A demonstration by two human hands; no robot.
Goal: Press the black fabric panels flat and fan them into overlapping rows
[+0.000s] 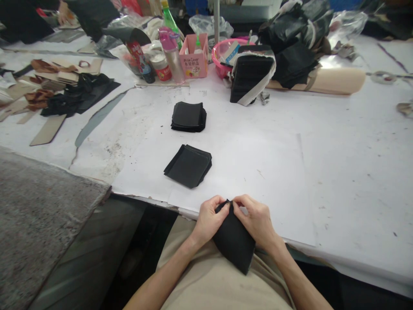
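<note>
A flat black sheet piece (pixel 236 241), which looks like leather or similar material, hangs between my hands over my lap at the table edge. My left hand (pixel 211 217) pinches its upper corner from the left. Thumb and fingertips of my right hand (pixel 254 215) grip the same corner from the right, close beside the left fingertips. Beyond my hands lies a stack of black pieces (pixel 189 165) on white paper. A second stack of similar black pieces (pixel 187 115) sits farther back.
Bottles, a can and a pink box (pixel 194 58) stand at the back, beside a pink basket (pixel 222 54). A black block with pale wrapping (pixel 253 75) and a beige roll (pixel 338 81) are to their right. Scraps (pixel 74 92) cover the left; a grey slab (pixel 41 215) is nearer.
</note>
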